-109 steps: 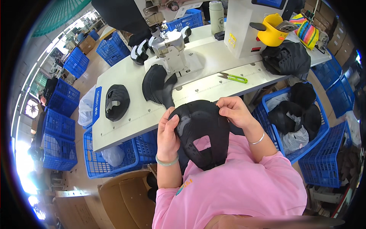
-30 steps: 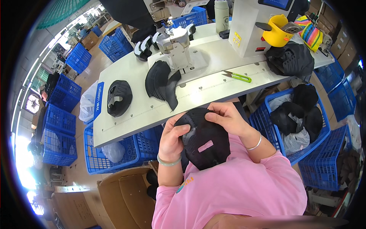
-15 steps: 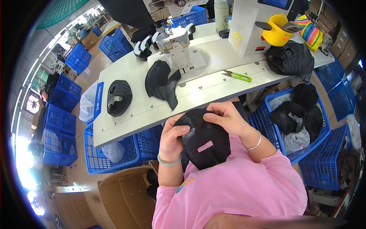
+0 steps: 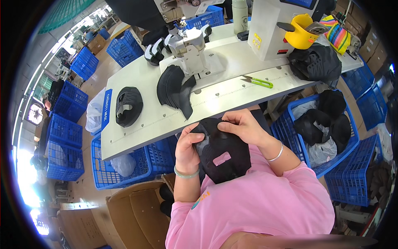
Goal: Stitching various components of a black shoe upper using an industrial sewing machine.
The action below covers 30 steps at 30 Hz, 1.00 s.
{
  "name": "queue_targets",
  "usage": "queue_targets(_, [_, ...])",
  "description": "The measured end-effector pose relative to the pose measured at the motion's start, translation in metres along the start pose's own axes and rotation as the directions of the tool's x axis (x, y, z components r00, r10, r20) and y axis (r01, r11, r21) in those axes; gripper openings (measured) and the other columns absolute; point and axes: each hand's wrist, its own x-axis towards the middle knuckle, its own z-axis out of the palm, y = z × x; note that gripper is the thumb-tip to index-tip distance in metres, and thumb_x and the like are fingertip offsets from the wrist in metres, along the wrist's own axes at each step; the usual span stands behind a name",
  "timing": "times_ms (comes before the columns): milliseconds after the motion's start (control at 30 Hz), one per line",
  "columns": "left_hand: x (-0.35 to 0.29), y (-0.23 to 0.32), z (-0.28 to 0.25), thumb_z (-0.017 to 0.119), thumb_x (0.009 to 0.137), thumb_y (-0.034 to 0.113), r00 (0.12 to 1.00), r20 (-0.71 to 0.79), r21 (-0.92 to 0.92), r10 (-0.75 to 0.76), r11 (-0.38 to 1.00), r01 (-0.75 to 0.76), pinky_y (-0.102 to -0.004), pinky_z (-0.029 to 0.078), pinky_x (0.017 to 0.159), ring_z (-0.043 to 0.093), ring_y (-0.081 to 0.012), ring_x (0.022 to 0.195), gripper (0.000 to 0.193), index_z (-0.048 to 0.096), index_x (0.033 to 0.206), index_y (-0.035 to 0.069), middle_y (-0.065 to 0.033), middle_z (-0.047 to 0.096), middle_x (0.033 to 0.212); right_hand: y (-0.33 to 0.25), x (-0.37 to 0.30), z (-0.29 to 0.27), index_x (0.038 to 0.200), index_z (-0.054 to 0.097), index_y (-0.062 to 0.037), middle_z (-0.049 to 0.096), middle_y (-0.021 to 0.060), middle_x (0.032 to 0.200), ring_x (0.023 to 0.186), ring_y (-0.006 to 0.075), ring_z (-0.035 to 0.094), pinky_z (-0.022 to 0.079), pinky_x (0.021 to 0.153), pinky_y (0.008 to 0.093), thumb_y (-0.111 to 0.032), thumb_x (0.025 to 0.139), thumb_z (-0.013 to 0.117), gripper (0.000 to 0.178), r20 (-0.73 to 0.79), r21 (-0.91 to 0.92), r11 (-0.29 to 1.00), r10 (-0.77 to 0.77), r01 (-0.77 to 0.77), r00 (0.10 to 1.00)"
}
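"What is hidden?"

"The underside of the curved black fabric piece (image 4: pixel 233 148), its far edge pinched by the left hand (image 4: pixel 186 150) and the right hand (image 4: pixel 244 128); some fingertips vanish behind it."

"Where is it?"

"Before the pink fabric shirt (image 4: pixel 259 199), near the long white bench (image 4: pixel 149 112)."

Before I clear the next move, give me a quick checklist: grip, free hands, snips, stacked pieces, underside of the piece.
1. Left hand gripping the black piece: ok, thumb on the piece's upper left.
2. Right hand gripping it: ok, thumb near the top edge.
3. One hand free: not ok, both hold the piece.
4. Green-handled snips away from the hands: ok, lying on the white tabletop.
5. Stack of curved black pieces on the tabletop: ok, in front of the metal machine post.
6. Underside of the held piece sound: cannot tell, it faces away from the camera.
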Motion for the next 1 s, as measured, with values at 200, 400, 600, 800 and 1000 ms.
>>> queue_targets(200, [0.003, -0.004, -0.02, 0.05, 0.072, 0.0, 0.999, -0.053, -0.078, -0.007, 0.997, 0.002, -0.0312, 0.05, 0.087, 0.065, -0.0248, 0.09, 0.042, 0.056, 0.112, -0.012, -0.0187, 0.066, 0.102, 0.006, 0.003, 0.001, 0.075, 0.061, 0.0026, 0.047, -0.0059, 0.059, 0.057, 0.0021, 0.037, 0.032, 0.049, 0.0221, -0.013, 0.086, 0.066, 0.02, -0.054, -0.01, 1.0, 0.004, -0.005, 0.999])
queue_targets(400, [0.007, -0.004, -0.013, 0.048, 0.073, 0.0, 0.987, -0.157, -0.036, 0.035, 0.999, -0.041, -0.0331, 0.049, 0.089, 0.065, -0.0266, 0.093, 0.043, 0.055, 0.114, -0.011, -0.0187, 0.065, 0.105, 0.012, 0.005, 0.002, 0.075, 0.06, 0.0016, 0.049, -0.0064, 0.061, 0.058, 0.0017, 0.039, 0.033, 0.051, 0.0207, -0.014, 0.088, 0.064, 0.021, -0.105, 0.054, 0.999, -0.005, 0.01, 0.994])
queue_targets(600, [0.009, -0.002, -0.025, 0.05, 0.079, 0.001, 0.987, -0.158, 0.001, 0.031, 1.0, -0.031, -0.0327, 0.049, 0.089, 0.065, -0.0256, 0.095, 0.037, 0.057, 0.113, -0.009, -0.0178, 0.066, 0.105, 0.019, 0.006, -0.001, 0.078, 0.06, -0.0005, 0.051, -0.0072, 0.067, 0.063, 0.0013, 0.041, 0.034, 0.055, 0.0192, -0.017, 0.09, 0.063, 0.021, -0.081, 0.126, 0.992, 0.015, -0.005, 0.997])
queue_targets(800, [0.007, 0.001, -0.026, 0.053, 0.089, 0.007, 0.992, -0.11, 0.062, 0.064, 0.996, -0.058, -0.0304, 0.05, 0.085, 0.066, -0.0214, 0.091, 0.026, 0.06, 0.108, -0.008, -0.015, 0.067, 0.101, 0.026, 0.007, -0.006, 0.082, 0.061, -0.0014, 0.054, -0.007, 0.074, 0.069, 0.0014, 0.044, 0.037, 0.062, 0.0186, -0.02, 0.093, 0.06, 0.021, -0.039, 0.253, 0.967, 0.005, 0.005, 0.999])
queue_targets(1000, [0.003, 0.001, -0.029, 0.052, 0.093, 0.012, 0.992, -0.107, 0.075, 0.067, 0.995, -0.059, -0.0296, 0.05, 0.085, 0.065, -0.02, 0.09, 0.026, 0.06, 0.108, -0.008, -0.0147, 0.067, 0.101, 0.03, 0.009, -0.005, 0.084, 0.062, -0.0014, 0.056, -0.0067, 0.075, 0.07, 0.0016, 0.045, 0.039, 0.063, 0.0185, -0.02, 0.094, 0.058, 0.022, -0.016, 0.28, 0.96, 0.026, -0.021, 1.0])
